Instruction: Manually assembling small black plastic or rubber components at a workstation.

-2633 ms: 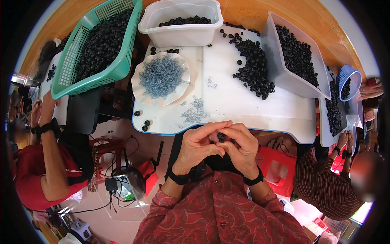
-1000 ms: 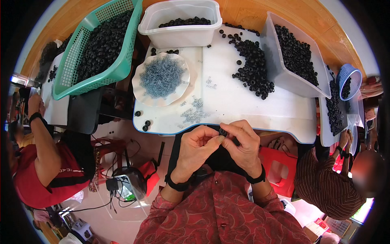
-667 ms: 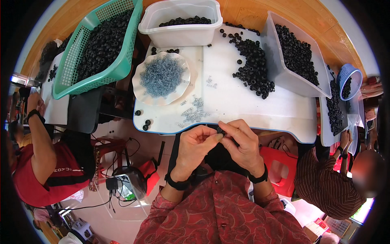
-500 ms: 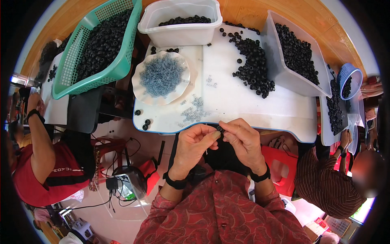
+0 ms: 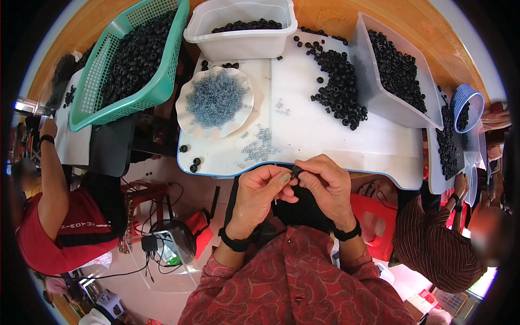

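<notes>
At the table's near edge, a small black round part [image 5: 296, 171] is pinched between my two hands. My right hand [image 5: 329, 189] grips it with thumb and forefinger. My left hand [image 5: 260, 196] is closed too, its thumb and fingertips against the part's left side. The fingers hide much of the part. Ahead and left of my hands, a scalloped white plate [image 5: 187, 122] carries a heap of tiny clear bluish pieces [image 5: 215, 98]. More of these pieces [image 5: 260, 146] are scattered on the white tabletop [image 5: 325, 149]. Loose black parts [image 5: 338, 86] are piled farther right.
A green basket [image 5: 81, 116], a white tub [image 5: 238, 49] and a grey-white bin [image 5: 374, 92] hold black parts around the table's far side. Several black parts [image 5: 195, 165] lie at the left edge. People sit on both sides, one in a red shirt [image 5: 59, 233], another in stripes [image 5: 433, 244].
My right hand has shifted slightly right and up, and the black part shows a little more between my fingertips. The person on the left has moved an arm.
</notes>
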Tool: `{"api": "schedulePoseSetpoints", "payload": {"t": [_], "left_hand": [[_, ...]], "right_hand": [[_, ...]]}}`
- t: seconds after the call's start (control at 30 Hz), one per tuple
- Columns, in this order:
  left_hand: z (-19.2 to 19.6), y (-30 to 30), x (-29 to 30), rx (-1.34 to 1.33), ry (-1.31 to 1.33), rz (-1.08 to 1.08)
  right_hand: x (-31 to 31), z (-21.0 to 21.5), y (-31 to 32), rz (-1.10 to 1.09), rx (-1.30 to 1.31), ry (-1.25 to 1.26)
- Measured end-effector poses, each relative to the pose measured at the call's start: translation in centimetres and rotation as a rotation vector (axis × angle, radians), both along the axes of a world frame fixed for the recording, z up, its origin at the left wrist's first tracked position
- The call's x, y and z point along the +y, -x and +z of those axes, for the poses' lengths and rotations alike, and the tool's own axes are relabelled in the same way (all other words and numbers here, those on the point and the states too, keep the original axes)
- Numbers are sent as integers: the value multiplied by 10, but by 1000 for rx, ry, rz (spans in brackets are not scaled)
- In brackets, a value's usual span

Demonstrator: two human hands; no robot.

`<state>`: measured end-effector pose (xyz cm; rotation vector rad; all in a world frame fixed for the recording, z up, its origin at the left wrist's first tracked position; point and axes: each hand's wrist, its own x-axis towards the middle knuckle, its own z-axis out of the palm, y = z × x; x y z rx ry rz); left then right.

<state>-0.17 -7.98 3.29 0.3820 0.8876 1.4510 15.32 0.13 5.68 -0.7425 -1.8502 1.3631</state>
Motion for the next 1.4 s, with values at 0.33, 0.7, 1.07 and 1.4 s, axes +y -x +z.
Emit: {"api": "schedulePoseSetpoints", "payload": {"t": [0.33,0.7,1.07,1.4], "left_hand": [[3,-6,0,60,-6,47],[4,-9,-3,234,-44,94],[1,-8,-1,534,-133,119],[-4,-4,2,81,56,77]], "right_hand": [[-2,-3,1,-38,14,17],[-2,-4,-1,-44,14,49],[-2,-5,-3,-16,30,150],[-3,-7,-1,14,-91,-87]]}}
